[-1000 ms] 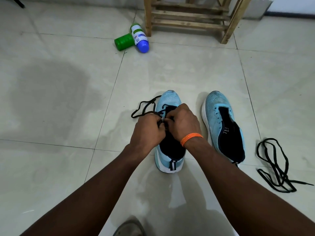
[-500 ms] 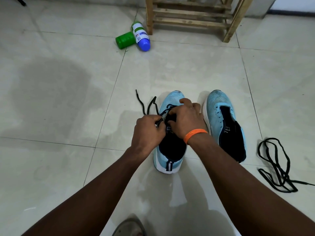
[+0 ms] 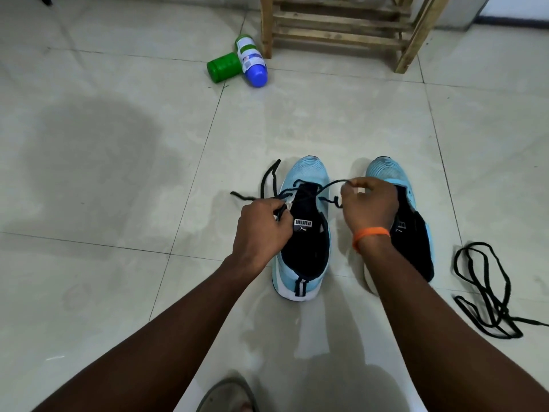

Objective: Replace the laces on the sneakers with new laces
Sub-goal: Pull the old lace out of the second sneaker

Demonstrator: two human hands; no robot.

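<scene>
Two light-blue sneakers stand side by side on the tiled floor, toes pointing away. A black lace [image 3: 309, 194] crosses the front eyelets of the left sneaker [image 3: 306, 233]. My left hand [image 3: 263, 224] pinches one strand at that shoe's left edge, beside the tongue label. My right hand [image 3: 370, 208], with an orange band on the wrist, pinches the other strand and holds it out to the right, above the right sneaker [image 3: 413, 221], which has no lace. Loose lace ends lie left of the toe.
A loose black lace [image 3: 487, 289] lies coiled on the floor at the right. A green bottle [image 3: 225, 67] and a blue-capped white bottle [image 3: 252, 61] lie near a wooden rack [image 3: 341, 28] at the back. A sandal toe [image 3: 228, 395] shows at the bottom edge.
My hands have moved apart: the right hand pulled its lace strand out to the right, off the left sneaker. The tongue label is now uncovered.
</scene>
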